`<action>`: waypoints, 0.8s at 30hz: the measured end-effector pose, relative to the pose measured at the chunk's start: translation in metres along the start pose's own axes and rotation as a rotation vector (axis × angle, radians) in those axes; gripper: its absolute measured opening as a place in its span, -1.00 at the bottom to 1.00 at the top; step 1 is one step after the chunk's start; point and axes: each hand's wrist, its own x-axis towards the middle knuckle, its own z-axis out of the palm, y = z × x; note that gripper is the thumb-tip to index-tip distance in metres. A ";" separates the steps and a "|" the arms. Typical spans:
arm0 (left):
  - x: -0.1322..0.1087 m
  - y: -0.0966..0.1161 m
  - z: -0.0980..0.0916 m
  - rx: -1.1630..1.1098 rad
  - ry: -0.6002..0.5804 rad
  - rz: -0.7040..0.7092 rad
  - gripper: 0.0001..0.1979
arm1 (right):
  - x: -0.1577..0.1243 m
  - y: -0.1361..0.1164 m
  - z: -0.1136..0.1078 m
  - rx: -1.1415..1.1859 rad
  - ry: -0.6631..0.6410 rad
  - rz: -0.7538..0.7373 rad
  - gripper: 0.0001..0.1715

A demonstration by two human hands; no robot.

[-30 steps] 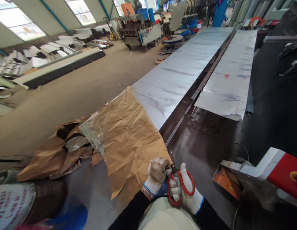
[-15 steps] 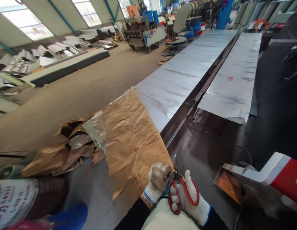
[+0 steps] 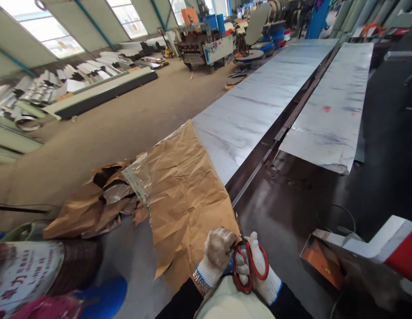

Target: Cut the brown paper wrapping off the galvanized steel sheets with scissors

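Observation:
My left hand (image 3: 219, 248), in a pale work glove, is closed on the right edge of a creased sheet of brown kraft paper (image 3: 189, 190). Just to its right, my right hand (image 3: 255, 261), gloved too, grips a pair of red-handled scissors (image 3: 241, 285) with fingers through the loops. The scissors' blades reach the paper's edge beside my left fist and are mostly hidden there. Beyond the paper a long grey metal sheet (image 3: 259, 102) stretches away, the paper's far edge lying against its near end.
A second metal sheet (image 3: 328, 115) lies to the right past a dark gap. Crumpled brown paper (image 3: 82, 208) sits at left, above a labelled drum (image 3: 29, 270) and a blue object (image 3: 104, 297). A red-and-white machine part (image 3: 388, 248) stands at right.
The scissors and my right hand have moved left toward the paper's edge, and the blades now go largely out of sight. My left hand keeps its hold. The view has shifted slightly.

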 end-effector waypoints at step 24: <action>-0.023 -0.002 -0.021 -0.093 0.202 0.097 -0.79 | 0.014 -0.007 0.009 0.084 -0.047 -0.113 0.00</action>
